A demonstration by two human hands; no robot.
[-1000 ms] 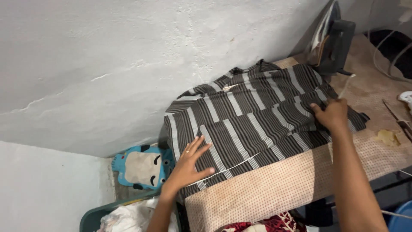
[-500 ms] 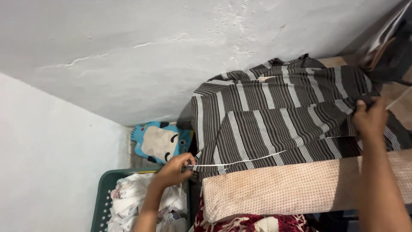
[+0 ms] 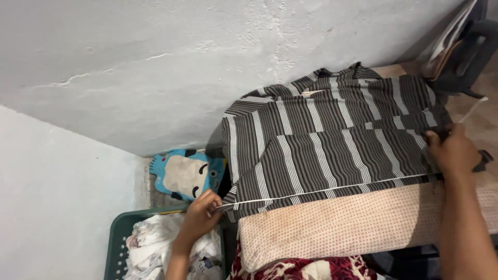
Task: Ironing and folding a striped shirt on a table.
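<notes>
Compared with a moment ago, the striped shirt's (image 3: 332, 140) hem is now being pulled straight, left hand (image 3: 199, 218) and right hand (image 3: 454, 153) fingers pinching opposite corners on the dotted tabletop (image 3: 337, 223).

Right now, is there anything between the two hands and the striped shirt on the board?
Nothing visible. The left hand pinches the striped shirt at its near left corner, and the right hand grips its right edge. Both touch the cloth directly on the padded board.

view: head, single camera | looks steeply down and slightly left | close above padded board (image 3: 337, 223) | wall (image 3: 155, 62) far | right edge cropped, probably an iron (image 3: 461, 49)
</notes>
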